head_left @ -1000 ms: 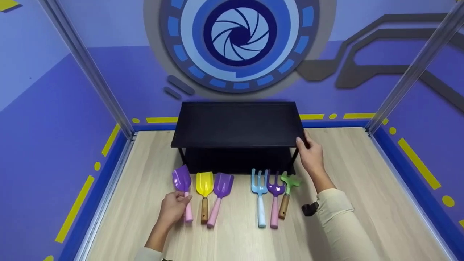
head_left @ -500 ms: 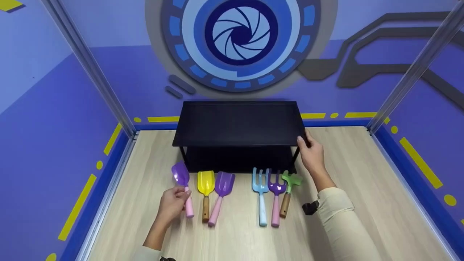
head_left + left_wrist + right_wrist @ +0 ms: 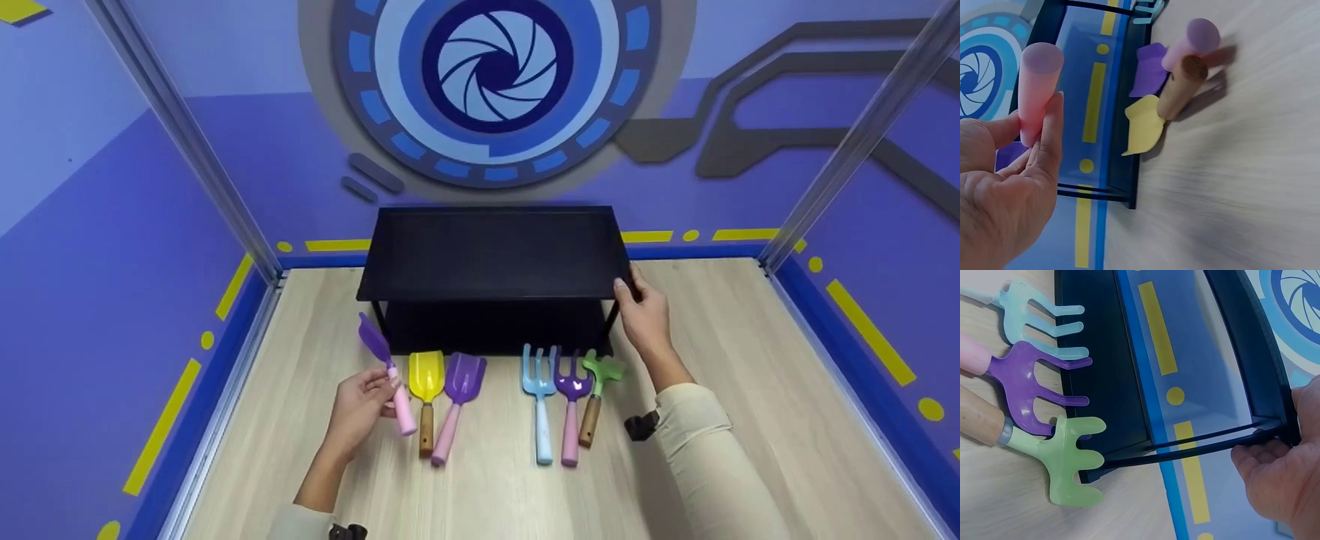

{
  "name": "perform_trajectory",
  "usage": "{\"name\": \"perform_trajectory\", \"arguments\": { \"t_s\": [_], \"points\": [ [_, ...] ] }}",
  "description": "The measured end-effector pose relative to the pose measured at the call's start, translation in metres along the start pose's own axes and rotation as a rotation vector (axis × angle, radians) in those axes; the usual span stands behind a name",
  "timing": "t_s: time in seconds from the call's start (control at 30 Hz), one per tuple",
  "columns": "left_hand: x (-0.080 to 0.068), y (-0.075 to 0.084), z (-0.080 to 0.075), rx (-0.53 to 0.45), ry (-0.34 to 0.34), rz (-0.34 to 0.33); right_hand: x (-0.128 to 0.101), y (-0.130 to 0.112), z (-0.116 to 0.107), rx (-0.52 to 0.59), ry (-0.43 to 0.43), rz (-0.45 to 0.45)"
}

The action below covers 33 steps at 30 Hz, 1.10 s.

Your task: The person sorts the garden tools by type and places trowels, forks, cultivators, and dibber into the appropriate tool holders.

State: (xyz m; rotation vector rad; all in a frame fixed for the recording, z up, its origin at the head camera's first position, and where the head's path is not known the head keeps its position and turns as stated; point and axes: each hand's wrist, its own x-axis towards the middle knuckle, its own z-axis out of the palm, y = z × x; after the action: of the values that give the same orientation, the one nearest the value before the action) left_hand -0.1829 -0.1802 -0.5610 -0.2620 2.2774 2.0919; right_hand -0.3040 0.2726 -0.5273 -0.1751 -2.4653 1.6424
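Between the thumb and fingertips (image 3: 1050, 121) of our left hand (image 3: 360, 409) we pinch the pink handle of the purple scoop (image 3: 386, 367), and it is up off the wooden tabletop (image 3: 750, 420), tilted with its blade pointing up and away toward the rack's left leg. Over on the other side, our right hand (image 3: 645, 315) curls its fingers round the front right corner of the black two-tier rack (image 3: 491, 251), thumb on the top shelf's edge; the right wrist view shows the fingertips wrapped under that rim. Just beside the lifted scoop lie the yellow scoop (image 3: 425, 390) with its wooden handle and the second purple scoop (image 3: 459, 394) with a pink handle, blades toward the rack. Further right we see three forks in a row, touching or nearly so: the light blue fork (image 3: 538, 397), the purple fork (image 3: 571, 405) and the green rake (image 3: 598, 382), whose tines reach the rack's lower shelf.
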Motion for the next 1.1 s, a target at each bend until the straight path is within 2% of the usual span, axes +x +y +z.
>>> {"name": "perform_trajectory", "arguments": {
  "t_s": [0.13, 0.27, 0.4, 0.6, 1.1],
  "points": [
    [0.003, 0.008, 0.002, -0.01, -0.006, 0.02, 0.0, 0.0, 0.001, 0.008, 0.004, 0.003],
    [0.006, 0.013, 0.003, 0.037, -0.007, 0.035, 0.001, 0.0, 0.002, 0.017, -0.001, 0.003],
    [0.006, 0.017, 0.004, 0.084, 0.014, 0.063, 0.001, -0.001, 0.002, 0.007, 0.007, -0.013],
    [0.007, 0.024, 0.004, 0.077, 0.035, 0.096, 0.0, -0.002, 0.002, 0.004, 0.004, -0.026],
    [0.032, 0.05, 0.018, 0.123, 0.037, 0.158, 0.001, 0.003, 0.002, 0.015, 0.02, -0.02]
  ]
}}
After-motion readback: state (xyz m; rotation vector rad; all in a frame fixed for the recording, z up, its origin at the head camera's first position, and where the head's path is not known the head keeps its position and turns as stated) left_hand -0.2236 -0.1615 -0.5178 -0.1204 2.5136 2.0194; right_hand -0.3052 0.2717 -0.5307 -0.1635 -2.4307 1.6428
